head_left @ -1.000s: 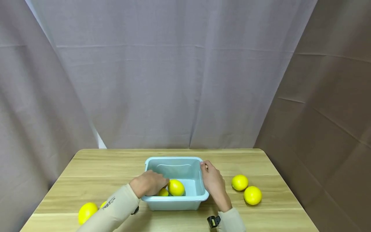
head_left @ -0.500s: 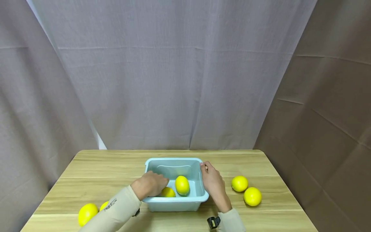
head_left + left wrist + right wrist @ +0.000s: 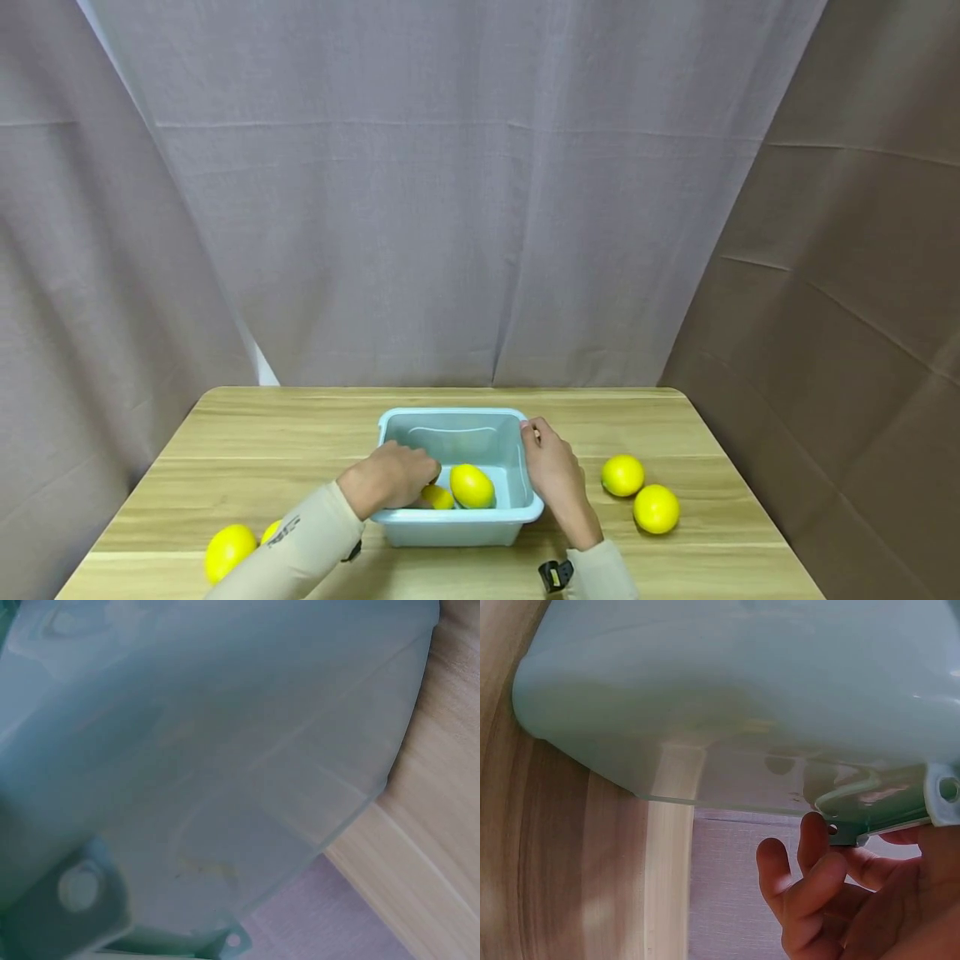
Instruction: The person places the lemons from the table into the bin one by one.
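A pale blue plastic bin [image 3: 453, 533] stands at the table's front middle. Two lemons show in it: one [image 3: 472, 486] lies near the centre, and another [image 3: 437, 497] is partly covered by my left hand [image 3: 393, 477]. That hand reaches over the bin's left side, its fingers hidden inside; whether they grip the lemon cannot be told. The left wrist view has only the bin's outer wall [image 3: 225, 750]. My right hand [image 3: 553, 468] holds the bin's right rim. In the right wrist view, curled fingers [image 3: 814, 892] stand at the rim's corner.
Two more lemons lie on the wooden table [image 3: 300, 433] right of the bin, one [image 3: 622, 475] behind the other [image 3: 656, 509]. At the front left sit a lemon [image 3: 229, 552] and another [image 3: 272, 531], partly behind the left sleeve. Grey curtains [image 3: 420, 208] hang behind the table.
The central lemon in the bin has rolled right and turned. The lemon by my left hand has shifted slightly right, showing more at first. Both hands stay nearly in place.
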